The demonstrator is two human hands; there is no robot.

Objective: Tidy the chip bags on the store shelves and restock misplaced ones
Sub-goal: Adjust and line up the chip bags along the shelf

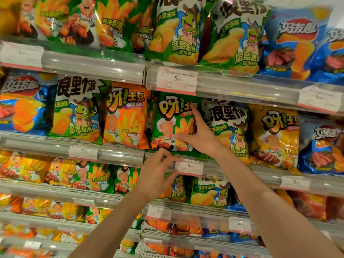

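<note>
A green fries-chip bag [171, 116] stands upright in the middle shelf row, between an orange bag [126, 118] and a white-green wavy-chip bag [229, 123]. My right hand [202, 135] lies against the green bag's right side, index finger stretched up along its edge and thumb spread across its lower front. My left hand [156, 174] is just under that bag, fingers curled over the top of the clear price rail [128, 155] and thumb below it beside a price tag [189, 167].
Several shelf rows of mixed chip bags fill the view: blue bags [290, 43] at upper right and at the middle row's ends, a yellow bag [275, 135] right of the white-green one, and green wavy-chip bags [208, 192] below my arms. Each row has a rail with price tags.
</note>
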